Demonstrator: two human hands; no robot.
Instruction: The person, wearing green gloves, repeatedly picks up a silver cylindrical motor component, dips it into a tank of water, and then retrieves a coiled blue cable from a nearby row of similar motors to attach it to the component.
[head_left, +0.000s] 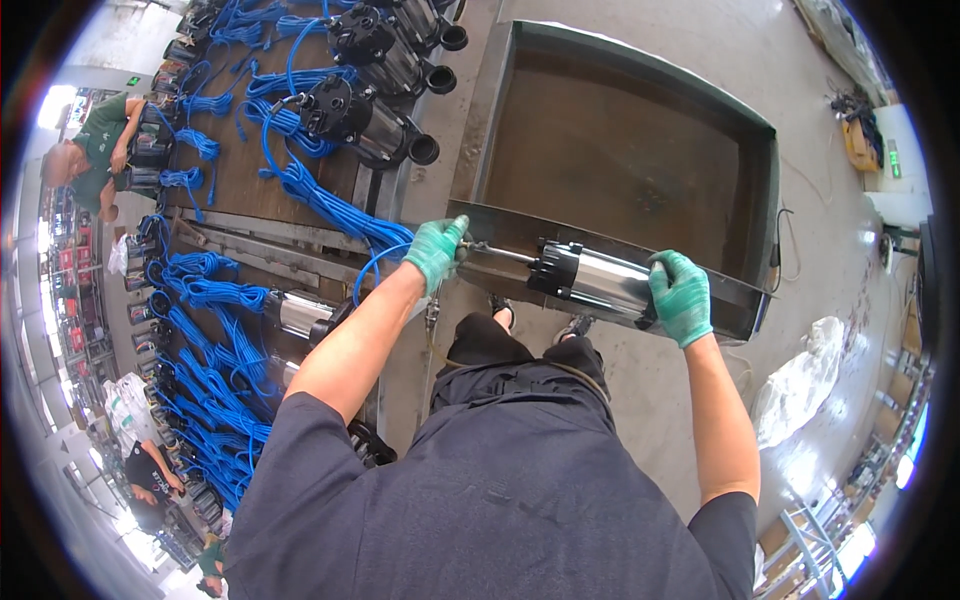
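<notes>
A submersible pump (605,280) with a shiny silver cylinder body and a black ribbed end lies sideways at the near edge of a metal tank (620,45). My right hand (682,298), in a green glove, is closed round the pump's right end. From its black end a thin metal rod (505,253) runs left to my left hand (436,250), also gloved in green. The left fingers are wrapped round the rod's end, and the thumb points up. What lies inside that grip is partly hidden. A blue cable (370,272) loops beside the left wrist.
Brown liquid seems to fill the tank. Several similar pumps (370,120) with bundled blue cables (330,200) stand on a worktable to the left. Co-workers (95,150) are at the far left. White plastic sheeting (800,380) lies on the floor at right.
</notes>
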